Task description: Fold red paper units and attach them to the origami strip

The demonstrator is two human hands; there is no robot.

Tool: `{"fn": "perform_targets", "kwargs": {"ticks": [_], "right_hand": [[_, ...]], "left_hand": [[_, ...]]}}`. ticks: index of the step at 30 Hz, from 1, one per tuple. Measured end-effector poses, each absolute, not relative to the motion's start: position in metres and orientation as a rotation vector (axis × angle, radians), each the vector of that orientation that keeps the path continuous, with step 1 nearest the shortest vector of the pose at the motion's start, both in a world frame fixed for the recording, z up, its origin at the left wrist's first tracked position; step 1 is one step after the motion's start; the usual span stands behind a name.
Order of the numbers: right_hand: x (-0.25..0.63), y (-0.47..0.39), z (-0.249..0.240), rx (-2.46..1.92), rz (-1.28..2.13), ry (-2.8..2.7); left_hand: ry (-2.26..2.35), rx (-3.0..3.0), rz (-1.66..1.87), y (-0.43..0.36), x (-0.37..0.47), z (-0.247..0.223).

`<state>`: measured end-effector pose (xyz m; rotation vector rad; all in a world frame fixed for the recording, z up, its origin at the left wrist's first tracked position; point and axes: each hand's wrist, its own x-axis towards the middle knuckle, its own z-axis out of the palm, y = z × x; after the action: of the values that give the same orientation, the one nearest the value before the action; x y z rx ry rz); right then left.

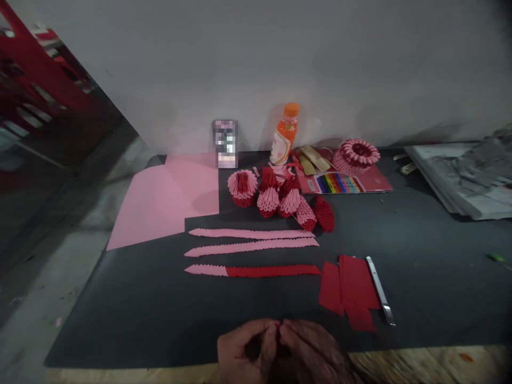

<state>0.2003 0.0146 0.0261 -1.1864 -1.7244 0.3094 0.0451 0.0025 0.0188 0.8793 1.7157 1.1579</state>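
Observation:
At the front edge of the dark table, my left hand (245, 352) and my right hand (312, 349) meet fingertip to fingertip. Both are closed in a pinch on a small piece of red paper (277, 324), mostly hidden by the fingers. Beyond them lies a folded-paper strip, part pink and part red (272, 271), with two pink folded-paper strips (252, 233) behind it. To the right of my hands are red paper pieces (358, 282), and beside these rests a silver cutter knife (380, 290).
Several pink-and-red folded-paper pieces (268, 197) stand farther back. Behind them are an orange drink bottle (285, 136), a phone (226, 144) leaning on the wall, and a ring-shaped paper piece (356, 157) on a red packet (376, 184). Pink sheets (160, 200) lie left, newspapers (452, 184) right.

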Motion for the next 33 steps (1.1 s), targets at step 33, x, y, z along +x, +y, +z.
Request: {"fn": "perform_targets", "kwargs": {"ticks": [33], "right_hand": [[0.176,0.023,0.014,-1.314,0.595,-1.506]], "left_hand": [[1.688,1.163,1.371,0.006,0.04,-0.003]]}}
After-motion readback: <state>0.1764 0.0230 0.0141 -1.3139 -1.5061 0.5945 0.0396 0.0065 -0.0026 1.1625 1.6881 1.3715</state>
